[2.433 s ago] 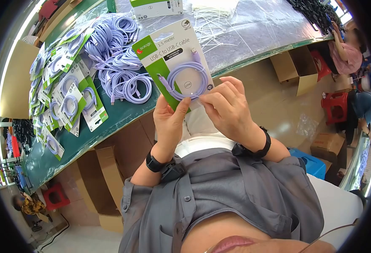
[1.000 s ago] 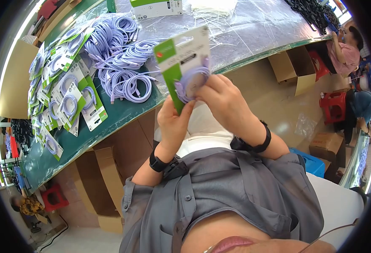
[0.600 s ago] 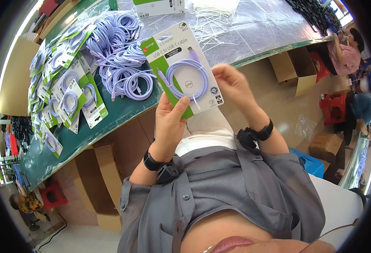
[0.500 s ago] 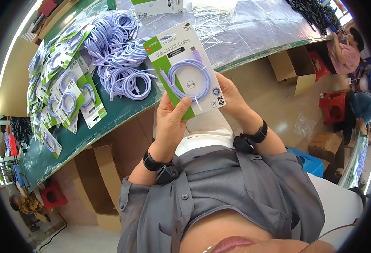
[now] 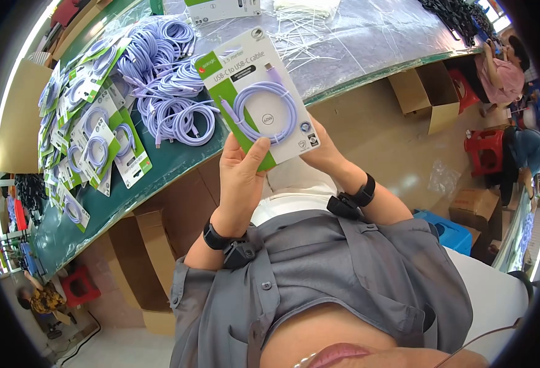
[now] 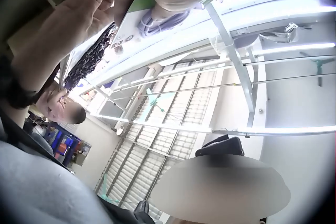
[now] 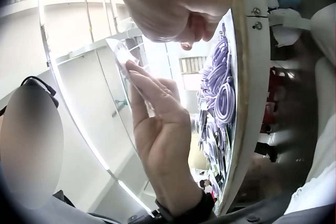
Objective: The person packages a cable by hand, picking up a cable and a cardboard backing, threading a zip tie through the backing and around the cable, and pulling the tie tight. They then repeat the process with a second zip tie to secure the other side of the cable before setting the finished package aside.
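Observation:
In the head view, my left hand (image 5: 241, 175) grips the lower left corner of a green and white retail card (image 5: 291, 129), thumb pressed on its front. The print reads "USB-C to USB-C cable". A coiled lilac USB-C cable (image 5: 294, 113) lies against the card's front, a small white tie at the bottom of the coil near my thumb. My right hand (image 5: 325, 150) is at the card's lower right edge, its fingers hidden behind it; I cannot tell what they hold. The right wrist view shows my left hand (image 7: 165, 134) holding the card upright, with my right hand (image 7: 176, 3) close by.
A heap of carded cables (image 5: 89, 122) covers the table's left side, beside a pile of loose lilac cable coils (image 5: 178, 116). White ties (image 5: 300, 27) lie scattered at the back near a green and white pack (image 5: 224, 9). Cardboard boxes (image 5: 426, 101) stand beyond the table edge.
My right hand has gone from the card's front to behind its right edge. The card turned briefly, then faced me again, and has shifted slightly left. The white tie's tail shows less.

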Demonstrator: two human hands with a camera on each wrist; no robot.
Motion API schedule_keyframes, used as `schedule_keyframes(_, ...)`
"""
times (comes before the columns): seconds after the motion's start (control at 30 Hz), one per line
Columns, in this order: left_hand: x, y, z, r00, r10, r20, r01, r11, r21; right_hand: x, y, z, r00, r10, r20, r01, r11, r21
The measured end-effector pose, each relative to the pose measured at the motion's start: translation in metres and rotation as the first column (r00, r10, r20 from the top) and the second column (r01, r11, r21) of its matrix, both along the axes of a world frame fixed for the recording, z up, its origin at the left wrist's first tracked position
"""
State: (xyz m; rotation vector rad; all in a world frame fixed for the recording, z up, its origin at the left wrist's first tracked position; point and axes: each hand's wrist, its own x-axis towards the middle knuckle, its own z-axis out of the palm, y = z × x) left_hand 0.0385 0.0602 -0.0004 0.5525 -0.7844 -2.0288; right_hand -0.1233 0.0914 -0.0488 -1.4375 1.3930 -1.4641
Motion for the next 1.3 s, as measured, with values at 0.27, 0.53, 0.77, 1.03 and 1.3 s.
schedule_keyframes(0.27,0.000,-0.001,-0.014,0.996,-0.030,0.079,0.033,0.999,-0.039,-0.007,0.005,0.011,0.997,0.079,-0.014,-0.080,0.997,-0.014)
schedule_keyframes(0.53,0.001,0.006,-0.016,0.999,-0.028,0.041,0.029,1.000,-0.012,-0.001,-0.002,-0.019,0.999,0.003,-0.032,-0.010,0.979,-0.205)
schedule_keyframes(0.77,0.004,-0.004,-0.022,0.971,0.012,0.237,0.034,0.981,-0.189,-0.011,0.004,-0.011,0.939,0.114,-0.325,-0.203,0.945,-0.255)
schedule_keyframes(1.03,0.005,-0.010,-0.022,0.965,0.016,0.261,0.059,0.960,-0.275,-0.013,0.008,-0.009,0.952,0.112,-0.284,-0.154,0.980,-0.128)
schedule_keyframes(1.3,0.013,-0.013,-0.033,0.952,0.146,0.270,-0.016,0.903,-0.430,0.001,0.004,-0.006,0.840,0.023,-0.542,-0.224,0.924,-0.308)
